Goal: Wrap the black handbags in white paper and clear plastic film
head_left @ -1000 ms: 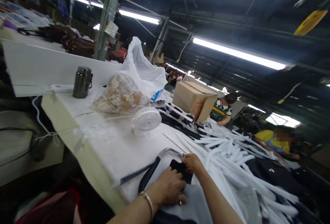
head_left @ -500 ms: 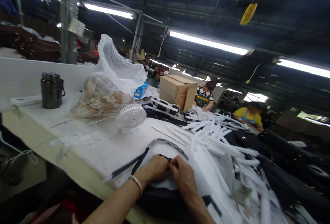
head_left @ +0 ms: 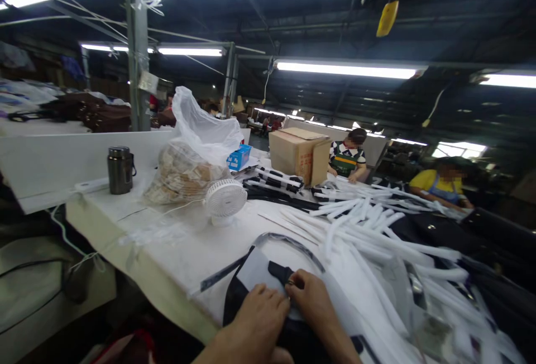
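At the bottom of the head view, my left hand (head_left: 255,319) lies with its fingers curled on a black bag piece with a white panel (head_left: 257,272). Just to its right, my right hand (head_left: 312,305) pinches a small black tab with a metal part (head_left: 285,274) at the panel's edge. The two hands touch at the fingertips. A curved dark strap (head_left: 288,241) arcs over the white table (head_left: 176,247) just beyond them.
A small white fan (head_left: 225,199), a plastic bag of tan pieces (head_left: 184,171), a dark flask (head_left: 119,169), a cardboard box (head_left: 299,154) and several white wrapped straps (head_left: 377,230) lie on the table. Two other people work at the far right. The table edge runs along the left.
The view has shifted. My hands have slid lower in the frame. The white panel and black tab beyond my fingers are now uncovered.
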The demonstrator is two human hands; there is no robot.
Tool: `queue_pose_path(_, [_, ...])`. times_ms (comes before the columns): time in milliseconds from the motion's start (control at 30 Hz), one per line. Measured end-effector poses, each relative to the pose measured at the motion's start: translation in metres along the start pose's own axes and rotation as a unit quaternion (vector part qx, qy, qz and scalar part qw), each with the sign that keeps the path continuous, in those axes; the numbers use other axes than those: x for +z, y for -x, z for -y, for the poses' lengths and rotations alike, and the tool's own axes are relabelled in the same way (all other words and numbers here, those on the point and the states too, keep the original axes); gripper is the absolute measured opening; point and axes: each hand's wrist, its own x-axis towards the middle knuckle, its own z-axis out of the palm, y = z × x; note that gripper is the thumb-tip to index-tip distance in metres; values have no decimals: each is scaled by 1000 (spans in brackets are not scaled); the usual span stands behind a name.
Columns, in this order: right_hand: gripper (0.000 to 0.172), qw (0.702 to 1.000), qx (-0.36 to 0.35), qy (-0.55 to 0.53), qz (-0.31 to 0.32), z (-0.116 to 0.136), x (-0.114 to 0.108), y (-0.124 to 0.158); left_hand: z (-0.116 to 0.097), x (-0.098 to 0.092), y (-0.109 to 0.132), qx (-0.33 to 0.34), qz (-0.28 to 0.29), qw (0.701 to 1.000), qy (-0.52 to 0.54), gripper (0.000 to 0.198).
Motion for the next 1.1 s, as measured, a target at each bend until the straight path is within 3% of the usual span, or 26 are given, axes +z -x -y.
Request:
queue_pose_path(133, [9,1000,-23,2,14,2,-3,1,7,27,-1,15,-24,999,-43,48])
queue_pose_path(300, [13,997,-60,34,35,7,-10,4,14,37,-3,19,-89,995,-41,49])
queue_pose_path(600, [24,988,-98,70,96,12,-24,22,23,72,-7,-64,-67,995,-34,46])
queue_pose_path(800, [24,973,-147,118,132,11,-32,24,9,62,5,-77,-145,985,-51,37])
queue_pose_path(967, [31,950,-184,177,182,24,-40,21,1,50,6,-110,-137,983,-60,34])
queue_pose_path(1100, [35,948,-192,185,176,22,-37,16,3,52,11,-90,-144,983,-76,43])
